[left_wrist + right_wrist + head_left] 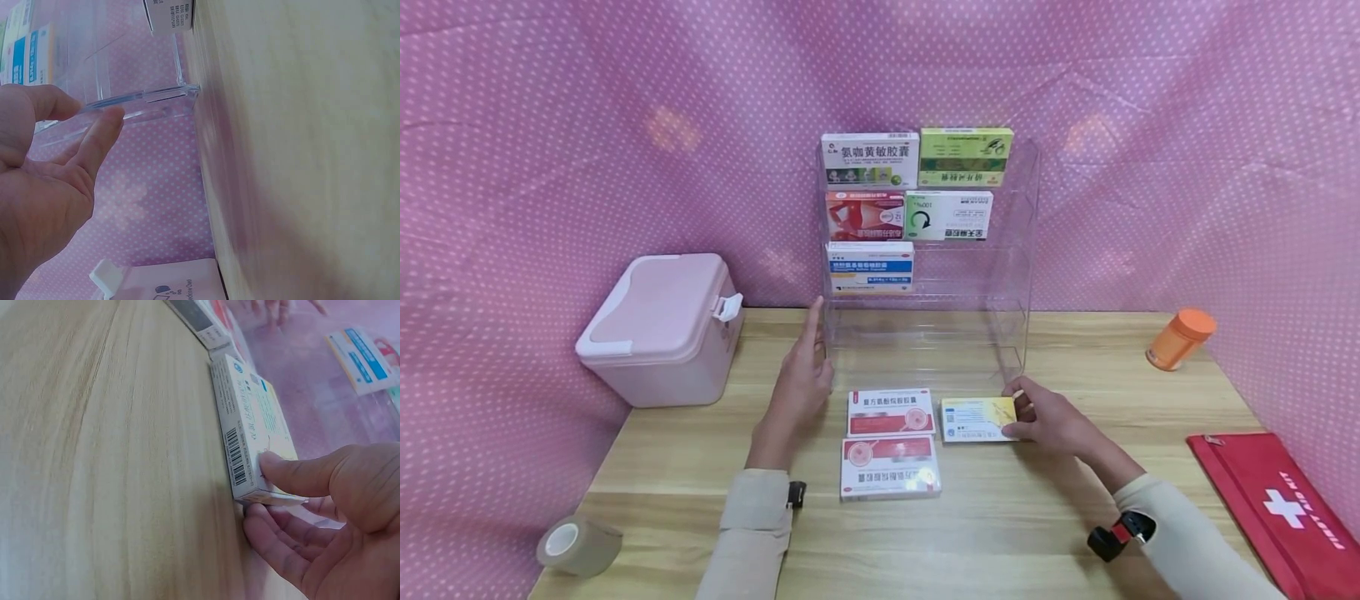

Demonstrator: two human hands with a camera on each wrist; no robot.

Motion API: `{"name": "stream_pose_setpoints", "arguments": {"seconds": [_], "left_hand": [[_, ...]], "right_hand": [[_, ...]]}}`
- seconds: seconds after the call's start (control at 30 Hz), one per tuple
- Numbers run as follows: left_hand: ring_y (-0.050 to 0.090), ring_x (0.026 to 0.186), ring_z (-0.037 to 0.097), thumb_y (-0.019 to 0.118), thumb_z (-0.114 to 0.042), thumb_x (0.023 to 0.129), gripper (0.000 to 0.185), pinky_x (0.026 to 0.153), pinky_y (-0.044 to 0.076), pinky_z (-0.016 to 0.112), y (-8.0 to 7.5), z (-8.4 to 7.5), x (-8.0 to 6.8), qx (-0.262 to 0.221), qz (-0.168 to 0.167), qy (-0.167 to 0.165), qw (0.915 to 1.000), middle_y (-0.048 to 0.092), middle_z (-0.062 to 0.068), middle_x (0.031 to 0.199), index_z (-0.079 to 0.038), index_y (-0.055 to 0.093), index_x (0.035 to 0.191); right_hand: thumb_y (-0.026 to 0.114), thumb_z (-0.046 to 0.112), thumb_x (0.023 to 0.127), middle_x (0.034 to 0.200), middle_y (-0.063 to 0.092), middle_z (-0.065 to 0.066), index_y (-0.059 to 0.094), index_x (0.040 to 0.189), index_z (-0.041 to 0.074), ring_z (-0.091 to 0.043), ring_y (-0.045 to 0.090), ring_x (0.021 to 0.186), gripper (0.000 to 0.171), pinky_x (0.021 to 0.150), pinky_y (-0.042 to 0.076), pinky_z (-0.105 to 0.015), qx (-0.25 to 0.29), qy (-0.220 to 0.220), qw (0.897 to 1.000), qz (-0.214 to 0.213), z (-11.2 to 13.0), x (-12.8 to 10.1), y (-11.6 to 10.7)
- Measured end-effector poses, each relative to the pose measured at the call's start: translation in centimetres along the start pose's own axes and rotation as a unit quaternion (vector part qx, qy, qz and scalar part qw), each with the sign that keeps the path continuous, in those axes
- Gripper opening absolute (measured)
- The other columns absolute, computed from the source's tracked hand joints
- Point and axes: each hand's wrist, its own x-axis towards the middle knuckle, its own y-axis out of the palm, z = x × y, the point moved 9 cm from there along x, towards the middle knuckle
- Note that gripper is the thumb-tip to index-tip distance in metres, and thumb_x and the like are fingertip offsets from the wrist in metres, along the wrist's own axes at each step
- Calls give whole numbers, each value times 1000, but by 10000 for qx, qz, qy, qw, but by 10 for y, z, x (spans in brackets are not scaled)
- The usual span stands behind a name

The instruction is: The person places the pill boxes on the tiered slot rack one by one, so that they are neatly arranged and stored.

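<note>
Yellow and white, the small medicine box (978, 418) lies flat on the wooden surface (1015, 517) just in front of the clear acrylic rack (928, 250), pinched at its right end by the right hand (1051, 421), thumb on top and fingers at the edge beneath. Just left of it lie two red-and-white boxes (891, 444), one before the other. The left hand (802, 383) stands with fingers straight, touching the rack's left front edge and holding nothing. Five boxes fill the rack's upper shelves. A pink case (662, 329) sits at the left.
</note>
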Motion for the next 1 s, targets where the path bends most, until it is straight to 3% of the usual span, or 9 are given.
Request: {"name": "stream_pose_setpoints", "arguments": {"seconds": [0.27,0.43,0.77,1.0], "left_hand": [[46,156,38,53,9,102,109,127,47,52,-1,-1,0,12,-19,85,10000,33,14,177,-59,-2,167],[46,156,39,53,9,102,110,127,46,53,-1,-1,0,14,-16,110,9999,32,14,177,-59,-3,167],[47,155,40,53,10,101,111,127,47,53,2,-4,2,-7,-9,234,9997,34,17,176,-61,-2,166],[48,154,41,54,9,101,108,127,46,55,-1,-2,0,86,-82,194,9997,36,18,174,-56,0,169]], "right_hand": [[72,-1,98,112,67,-23,53,130,-3,-24,68,101,37,75,62,-24,1250,-201,9916,268,-4,-2,0],[68,-3,100,114,63,-25,50,135,-6,-22,66,99,40,76,66,-28,1788,-58,9829,442,-6,-4,2],[68,-4,100,114,60,-25,49,136,-7,-19,65,97,41,77,68,-30,2019,-105,9784,433,-7,-6,0],[67,-6,100,116,60,-27,48,136,-8,-21,66,99,40,80,70,-33,2172,-130,9748,487,-5,-3,0]]}}
